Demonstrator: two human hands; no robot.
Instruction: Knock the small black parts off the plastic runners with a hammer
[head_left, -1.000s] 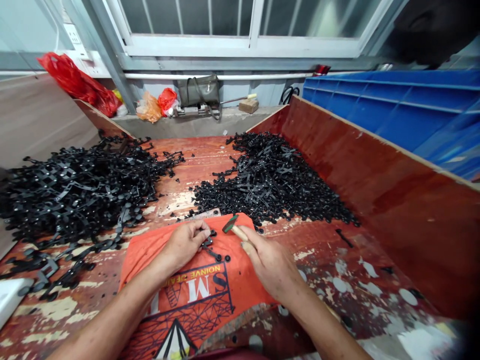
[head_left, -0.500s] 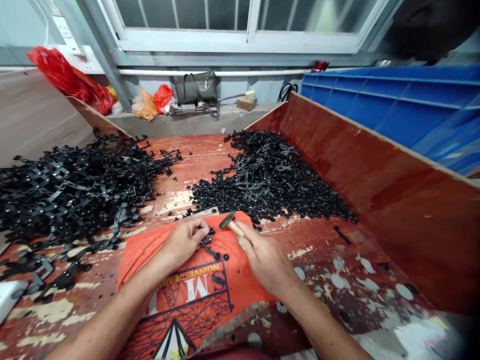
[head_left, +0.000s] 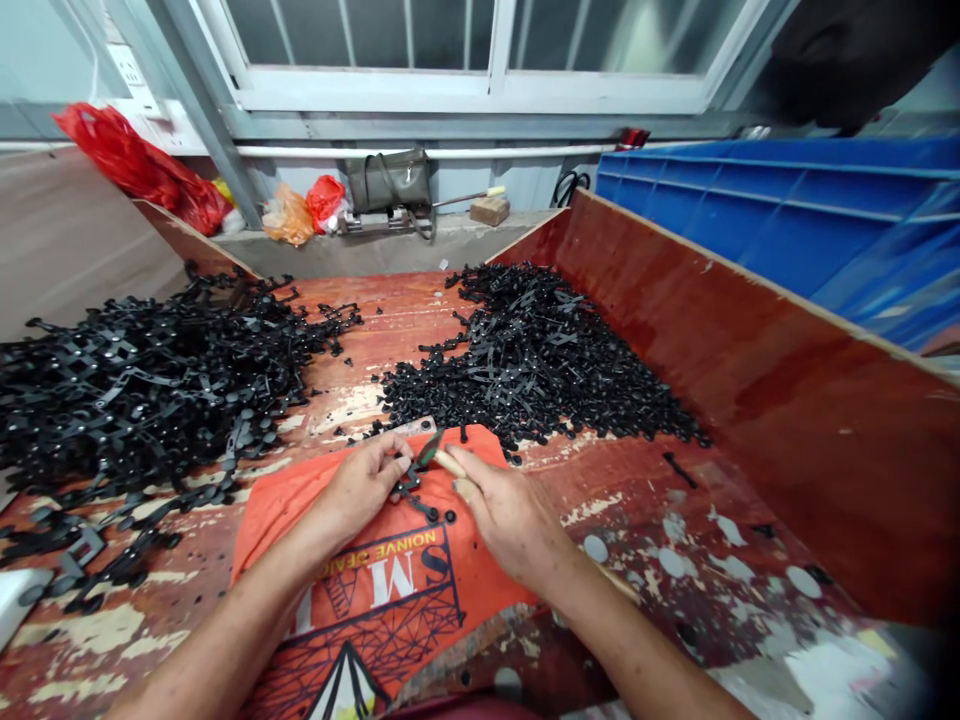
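Left hand (head_left: 369, 484) pinching the black linkage (head_left: 409, 482) on orange cloth (head_left: 420, 603), lower centre, right hand (head_left: 510, 512) wrapped round the hammer (head_left: 431, 451): this one looks mid-assembly, linked chains (head_left: 150, 375) heaped frame-left, loose parts (head_left: 536, 350) apparently waiting centre-right!

The orange cloth (head_left: 289, 500) spread in front of you carries print: a large white M (head_left: 392, 583), with a big dark S (head_left: 433, 570) just to its right as you look at it, and a dark shape like an A (head_left: 345, 597) to its left. Along the top of these you have a line of yellow capitals (head_left: 412, 541), whose right-hand part seems to read NOINVE, though from your viewpoint the letters are too small to be sure of the spelling.
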